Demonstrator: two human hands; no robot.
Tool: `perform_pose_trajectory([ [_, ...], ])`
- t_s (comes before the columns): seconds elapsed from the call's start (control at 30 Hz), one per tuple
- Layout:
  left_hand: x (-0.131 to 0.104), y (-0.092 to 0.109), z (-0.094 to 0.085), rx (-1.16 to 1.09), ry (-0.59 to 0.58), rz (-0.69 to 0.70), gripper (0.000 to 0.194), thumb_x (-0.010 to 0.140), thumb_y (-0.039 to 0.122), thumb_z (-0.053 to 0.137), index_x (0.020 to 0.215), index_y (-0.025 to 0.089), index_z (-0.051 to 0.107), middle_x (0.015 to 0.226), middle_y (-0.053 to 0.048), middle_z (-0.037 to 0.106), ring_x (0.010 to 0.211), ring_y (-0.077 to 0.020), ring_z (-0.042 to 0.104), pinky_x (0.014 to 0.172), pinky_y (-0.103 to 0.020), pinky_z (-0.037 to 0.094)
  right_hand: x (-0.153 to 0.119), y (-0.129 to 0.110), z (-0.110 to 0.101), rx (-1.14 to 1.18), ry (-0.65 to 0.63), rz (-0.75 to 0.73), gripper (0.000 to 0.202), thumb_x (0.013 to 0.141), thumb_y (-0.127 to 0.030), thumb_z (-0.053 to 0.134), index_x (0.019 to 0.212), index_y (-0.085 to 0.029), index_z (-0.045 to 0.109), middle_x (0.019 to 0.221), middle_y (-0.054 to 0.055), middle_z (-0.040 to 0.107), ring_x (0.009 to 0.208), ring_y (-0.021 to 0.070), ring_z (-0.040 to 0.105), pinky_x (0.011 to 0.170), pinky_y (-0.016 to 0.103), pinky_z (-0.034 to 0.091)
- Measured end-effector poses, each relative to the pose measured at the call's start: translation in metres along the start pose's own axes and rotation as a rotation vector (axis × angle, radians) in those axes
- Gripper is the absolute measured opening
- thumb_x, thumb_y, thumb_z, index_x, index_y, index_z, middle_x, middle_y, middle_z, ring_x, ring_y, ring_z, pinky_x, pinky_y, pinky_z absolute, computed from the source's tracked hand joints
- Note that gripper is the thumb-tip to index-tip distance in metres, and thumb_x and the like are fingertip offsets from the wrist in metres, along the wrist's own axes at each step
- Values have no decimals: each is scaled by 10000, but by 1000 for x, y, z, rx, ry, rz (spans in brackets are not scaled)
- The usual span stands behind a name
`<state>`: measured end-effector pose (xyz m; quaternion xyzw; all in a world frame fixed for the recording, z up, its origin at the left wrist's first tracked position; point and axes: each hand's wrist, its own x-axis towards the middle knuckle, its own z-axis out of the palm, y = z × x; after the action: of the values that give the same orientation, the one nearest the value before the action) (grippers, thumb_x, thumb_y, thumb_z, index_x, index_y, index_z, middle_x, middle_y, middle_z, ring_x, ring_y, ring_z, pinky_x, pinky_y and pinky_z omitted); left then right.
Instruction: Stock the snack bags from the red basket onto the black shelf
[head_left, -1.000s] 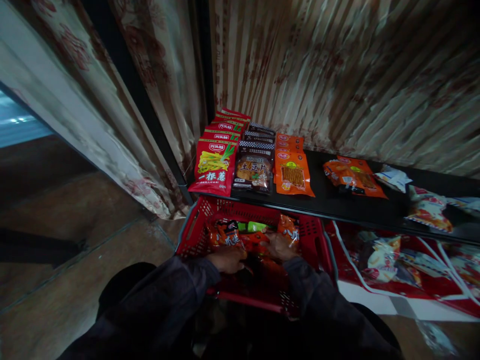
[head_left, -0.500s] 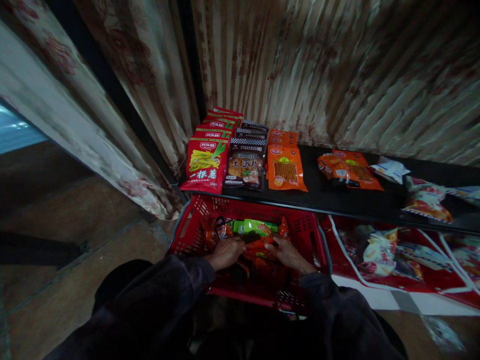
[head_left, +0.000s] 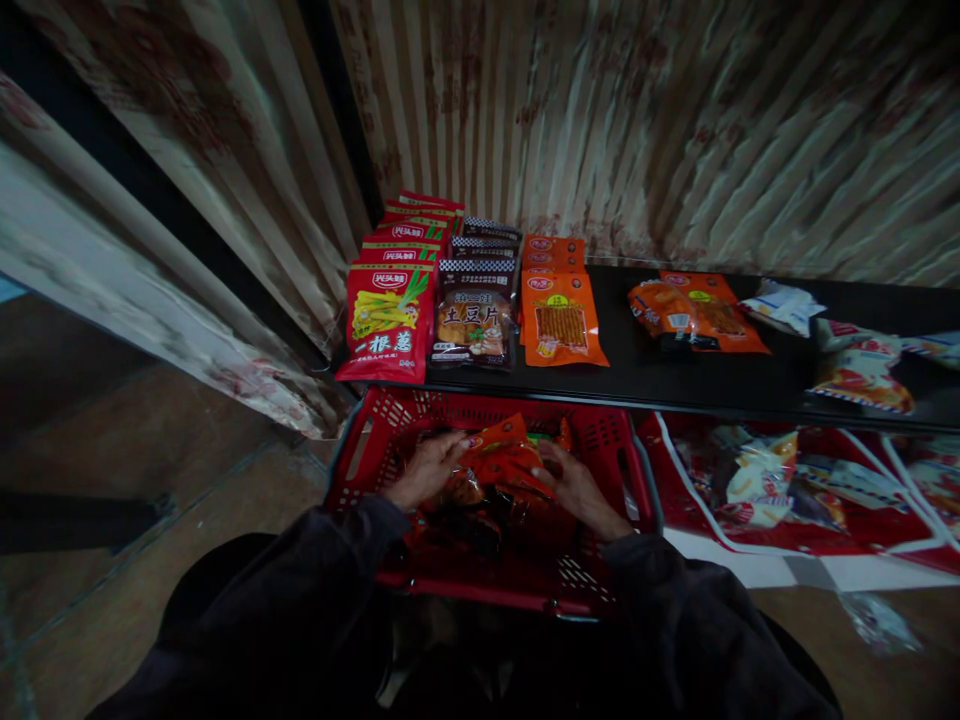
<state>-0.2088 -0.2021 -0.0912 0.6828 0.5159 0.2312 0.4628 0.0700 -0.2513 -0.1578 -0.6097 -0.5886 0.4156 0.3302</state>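
Gripping glossy orange plastic packet by left end with curled left hand; touching right end with half-open right hand, can't tell if holding. Lying crosswise between, toward far edge of red plastic basket.

pleated patterned curtain, dark post, brown tiled floor

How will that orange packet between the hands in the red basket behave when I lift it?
The orange packet will probably bend and sag, since its surface looks thin and uneven. It may slip a little, as its film glints under the light. It seems unlikely to roll, having a flattish shape.
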Motion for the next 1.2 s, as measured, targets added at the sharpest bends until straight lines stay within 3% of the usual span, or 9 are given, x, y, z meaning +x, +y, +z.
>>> perform_pose_trajectory([
  [0.3, 1, 35, -34, -332, -300, -109, 583, 730, 702, 636, 901, 145, 654, 758, 3, 651, 501, -107, 585, 468, -214, 425, -2, -46, -10, 210, -15, -44, 929, 691, -503, 808, 1489, -320, 368, 1550, 95, 413, 1420, 298, 393, 1177, 514, 284],
  [0.37, 1, 40, -35, -382, -364, -117, 590, 697, 705, 674, 859, 138, 658, 731, -1, 659, 505, -106, 588, 481, -218, 450, -4, -53, -11, 247, -53, -24, 938, 676, -476, 828, 1486, -315, 381, 1552, 91, 411, 1420, 298, 392, 1177, 503, 290],
  [0.47, 0, 45, -32, -483, -434, -117, 589, 669, 678, 725, 869, 126, 676, 766, -29, 686, 578, -129, 619, 513, -238, 498, -6, -64, -11, 343, -170, 54, 815, 673, -451, 834, 1405, -312, 504, 1460, 74, 534, 1344, 300, 491, 1124, 498, 379],
  [0.53, -1, 45, -29, -553, -427, -124, 580, 663, 653, 748, 888, 123, 680, 784, -41, 696, 597, -138, 629, 500, -241, 505, -7, -71, -11, 416, -257, 93, 650, 680, -470, 823, 1272, -284, 633, 1317, 69, 655, 1230, 298, 592, 1059, 492, 448],
  [0.63, -1, 41, -28, -626, -336, -153, 544, 661, 614, 773, 876, 126, 663, 671, -5, 660, 468, -98, 566, 409, -204, 441, -11, -81, -11, 495, -326, 158, 464, 672, -511, 815, 1036, -230, 755, 1084, 62, 760, 1016, 275, 698, 966, 467, 514],
  [0.73, 0, 36, -28, -713, -233, -184, 492, 657, 541, 809, 888, 140, 641, 607, 38, 618, 392, -68, 500, 356, -181, 390, -15, -86, -11, 570, -269, 224, 422, 633, -509, 843, 941, -227, 782, 967, 44, 783, 910, 251, 719, 931, 442, 529],
  [0.87, 0, 36, -28, -843, -150, -171, 490, 665, 433, 826, 1022, 151, 643, 735, 9, 675, 503, -93, 584, 430, -201, 478, -19, -89, -11, 645, -131, 232, 418, 585, -524, 868, 892, -251, 791, 916, 29, 786, 882, 242, 722, 914, 422, 536],
  [1.07, -2, 37, -21, -792, -279, -141, 529, 713, 412, 780, 1153, 143, 659, 1087, -107, 718, 752, -152, 668, 557, -226, 527, -21, -91, -11, 720, -40, 231, 368, 597, -477, 873, 882, -260, 790, 883, 21, 785, 924, 259, 725, 913, 441, 540],
  [1.2, -3, 32, -16, -732, -308, -112, 538, 685, 446, 786, 1111, 137, 679, 1133, -119, 705, 840, -179, 656, 582, -235, 535, -22, -95, -9, 797, -61, 269, 362, 592, -444, 882, 876, -241, 787, 863, 28, 790, 925, 274, 729, 877, 442, 559],
])
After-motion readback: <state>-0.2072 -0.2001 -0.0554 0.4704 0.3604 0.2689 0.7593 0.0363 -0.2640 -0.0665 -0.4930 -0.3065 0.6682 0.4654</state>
